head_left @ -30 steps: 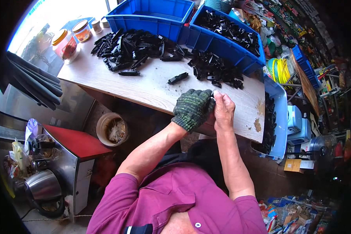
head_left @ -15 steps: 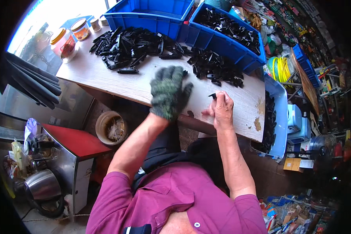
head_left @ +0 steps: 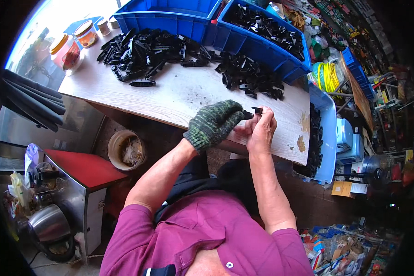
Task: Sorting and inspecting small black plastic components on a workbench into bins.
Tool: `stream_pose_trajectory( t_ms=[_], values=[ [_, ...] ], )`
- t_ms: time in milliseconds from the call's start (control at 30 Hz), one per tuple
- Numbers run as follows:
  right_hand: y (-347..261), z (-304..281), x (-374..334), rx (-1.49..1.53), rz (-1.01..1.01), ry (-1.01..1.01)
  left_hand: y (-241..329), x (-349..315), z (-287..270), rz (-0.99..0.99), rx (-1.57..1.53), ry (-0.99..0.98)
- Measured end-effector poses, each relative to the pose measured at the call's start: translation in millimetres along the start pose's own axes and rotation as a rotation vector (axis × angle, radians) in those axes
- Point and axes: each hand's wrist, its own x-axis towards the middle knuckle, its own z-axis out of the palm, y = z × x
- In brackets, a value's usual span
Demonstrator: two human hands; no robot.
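My left hand (head_left: 216, 123), in a dark green knitted glove, is closed with its fingertips pinched on a small black plastic part (head_left: 248, 114), mostly hidden by the glove. Close beside it, above the table's near edge, my bare right hand (head_left: 263, 129) grips another small black plastic part (head_left: 257, 110) between thumb and fingers. The two parts nearly meet; whether they touch I cannot tell. Beyond my hands lie a heap of long black plastic pieces (head_left: 142, 53) on the left and a heap of shorter black pieces (head_left: 250, 78) on the right, both on the pale wooden table (head_left: 179, 96).
Behind the heaps stand a blue crate (head_left: 163, 23) and a blue crate of black parts (head_left: 262, 50). Lidded jars (head_left: 65, 53) sit at the table's left end. A light blue bin (head_left: 326, 138) stands at the right, a bucket (head_left: 126, 149) on the floor at left.
My left hand has come down and to the right, from over the table to beside my right hand, its fingers now pinched together. My right hand has stayed nearly in place with its part.
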Motion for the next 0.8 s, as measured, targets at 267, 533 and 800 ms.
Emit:
stream_pose_trajectory(
  t_ms=[267, 533, 800],
  values=[
    [1, 6, -5, -0.09, -0.056, 0.1, 6, 2, 11, -0.101, -0.078, 0.021],
    [7, 3, -4, -0.219, -0.254, 0.007, 5, 5, 23, -0.293, -0.115, 0.037],
    [16, -19, 13, -0.435, -0.505, 0.068, 25, 11, 57, -0.391, -0.133, 0.248]
  ],
)
